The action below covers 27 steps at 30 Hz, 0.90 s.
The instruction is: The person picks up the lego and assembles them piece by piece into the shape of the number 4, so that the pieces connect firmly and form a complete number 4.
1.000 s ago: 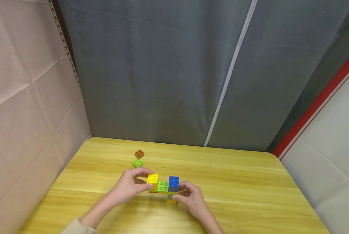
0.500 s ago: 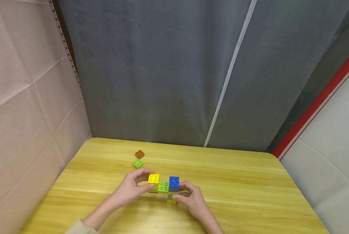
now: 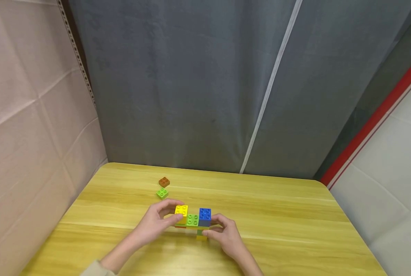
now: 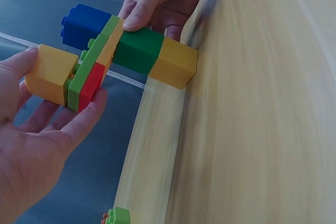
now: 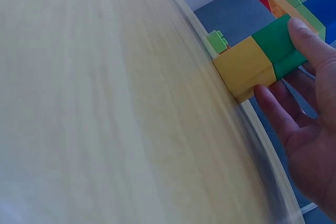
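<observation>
My left hand [image 3: 153, 222] holds a yellow toy building block [image 3: 181, 210] between thumb and fingers, at the left end of a block structure. In the left wrist view, green studs show in a narrow gap between this block and the long light green plate [image 4: 88, 71] beneath it. A red plate [image 4: 92, 86] and an orange plate [image 4: 111, 45] lie under the light green layer. A blue block [image 3: 204, 217] stands on the right end. My right hand [image 3: 227, 237] grips the supporting column, its thumb on the dark green block [image 5: 277, 45] above a lower yellow block [image 5: 244, 69].
Behind my left hand, a small light green brick [image 3: 162, 193] and a brown brick [image 3: 164, 181] lie on the wooden table [image 3: 277, 214]. A grey curtain [image 3: 191, 96] hangs beyond the far edge, with pale cloth walls at both sides.
My left hand has shifted slightly right with the yellow block, and its thumb now sits higher on that block. The right hand and the rest of the structure stay in place.
</observation>
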Tool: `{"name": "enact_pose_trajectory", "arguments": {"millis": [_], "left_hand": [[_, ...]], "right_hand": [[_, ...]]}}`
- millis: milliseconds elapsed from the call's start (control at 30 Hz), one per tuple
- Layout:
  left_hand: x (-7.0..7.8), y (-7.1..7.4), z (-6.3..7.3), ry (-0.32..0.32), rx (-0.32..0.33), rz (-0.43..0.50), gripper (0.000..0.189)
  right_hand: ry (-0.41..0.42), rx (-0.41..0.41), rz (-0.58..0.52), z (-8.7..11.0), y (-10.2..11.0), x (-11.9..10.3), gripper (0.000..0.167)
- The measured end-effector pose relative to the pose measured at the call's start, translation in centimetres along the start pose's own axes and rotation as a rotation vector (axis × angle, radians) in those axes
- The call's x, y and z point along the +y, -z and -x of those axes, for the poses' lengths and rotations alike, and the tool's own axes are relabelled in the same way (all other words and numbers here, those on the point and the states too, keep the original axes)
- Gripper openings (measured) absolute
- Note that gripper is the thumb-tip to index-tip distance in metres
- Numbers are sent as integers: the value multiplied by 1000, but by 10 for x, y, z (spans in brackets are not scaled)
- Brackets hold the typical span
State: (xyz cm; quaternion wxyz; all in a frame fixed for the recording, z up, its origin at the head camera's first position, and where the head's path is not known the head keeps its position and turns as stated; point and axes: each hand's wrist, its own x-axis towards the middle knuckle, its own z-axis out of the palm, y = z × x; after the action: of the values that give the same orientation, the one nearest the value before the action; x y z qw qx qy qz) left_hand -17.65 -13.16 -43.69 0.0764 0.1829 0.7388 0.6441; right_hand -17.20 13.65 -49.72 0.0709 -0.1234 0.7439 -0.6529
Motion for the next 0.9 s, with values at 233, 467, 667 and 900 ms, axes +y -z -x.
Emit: {"name": "enact_pose_trajectory", "arguments": {"millis": [233,467,667,900], "left_hand": [[-1,0,-1,9,1,9,42],[-1,-1,-1,26,21,23,43],[0,0,-2,34,30,30,42],[-1,1,-4,55,44,53,42]], "right_hand": [[-3,-3,1,0,0,-1,34],[-12,-3,5,0,0,-3,34],[-6,-5,4,0,-1,-2,34],[-10,-2,-3,0,-1,-2,34]]}}
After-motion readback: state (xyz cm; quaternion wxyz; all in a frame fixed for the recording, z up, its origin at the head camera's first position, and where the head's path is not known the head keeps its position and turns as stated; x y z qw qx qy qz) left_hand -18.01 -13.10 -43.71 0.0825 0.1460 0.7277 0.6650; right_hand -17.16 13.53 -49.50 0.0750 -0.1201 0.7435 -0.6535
